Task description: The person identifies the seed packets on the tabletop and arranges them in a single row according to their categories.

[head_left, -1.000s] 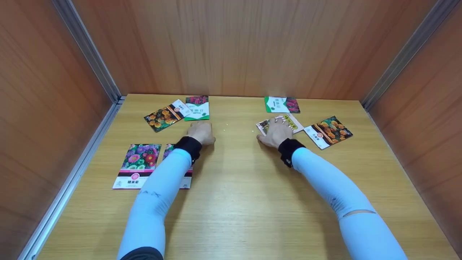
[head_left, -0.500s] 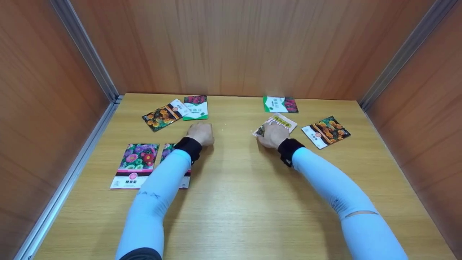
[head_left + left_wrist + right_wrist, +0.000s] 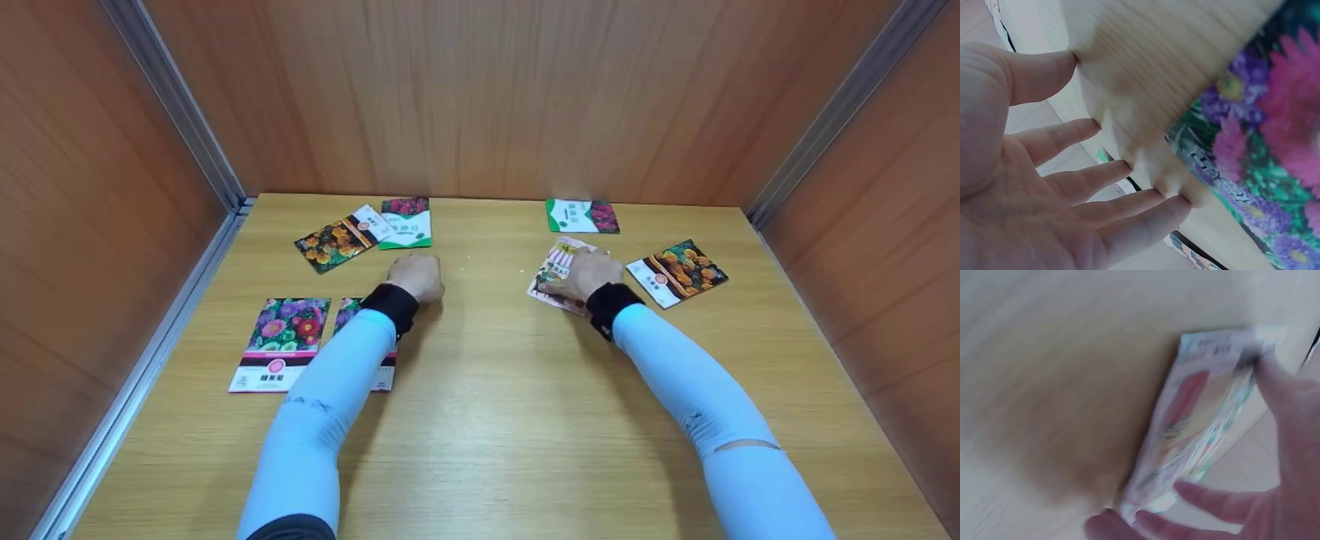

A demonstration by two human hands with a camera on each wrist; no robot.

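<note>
A pale seed packet (image 3: 555, 266) with a red-and-white striped picture lies at centre right under my right hand (image 3: 589, 274). In the right wrist view its printed face (image 3: 1179, 422) slants between my thumb at one end and fingertips at the other; the hand holds it, though that view is blurred. My left hand (image 3: 417, 277) has its fingertips resting on the bare table, relaxed and slightly spread in the left wrist view (image 3: 1067, 169). It holds nothing. Nearest to it are a green-and-white seed packet (image 3: 407, 231) and a pink-and-purple flower packet (image 3: 1264, 140).
An orange flower packet (image 3: 337, 241) overlaps the green-and-white one at back left. Another orange flower packet (image 3: 679, 272) lies right of my right hand, and a green-and-white packet (image 3: 581, 217) behind it. A purple flower packet (image 3: 291, 330) lies front left. Wooden walls (image 3: 480, 97) enclose the table.
The pale packet under my right hand has turned from slanting sideways to nearly upright, and its near end has come toward me. The right hand has shifted slightly right. My left hand stays put.
</note>
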